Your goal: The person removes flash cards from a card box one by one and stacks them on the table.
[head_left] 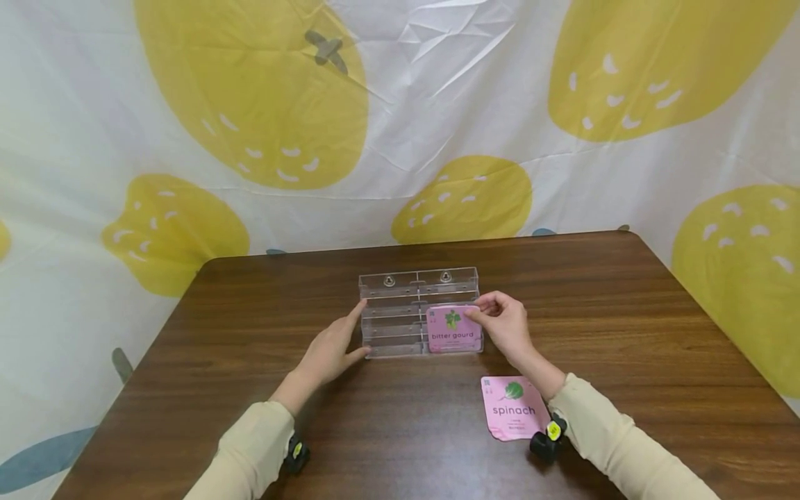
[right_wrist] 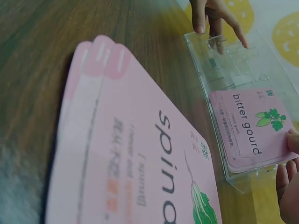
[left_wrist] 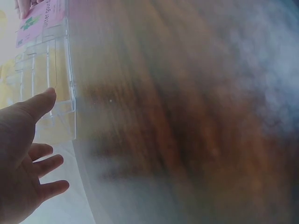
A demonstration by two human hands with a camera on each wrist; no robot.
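A clear plastic card rack with stepped slots in two columns stands on the table. At its left side my left hand touches it with thumb and forefinger spread; the other fingers hang loose in the left wrist view. My right hand pinches the top right corner of a pink "bitter gourd" card, thumb on its face. That card sits upright in the front of the right column, and the right wrist view shows more card edges behind it. Under the right forearm lies a small stack of pink cards, a "spinach" card on top.
The brown wooden table runs back to a white cloth printed with yellow fruit. Black wrist cameras are strapped at both cuffs, the right one just over the spinach card's lower corner.
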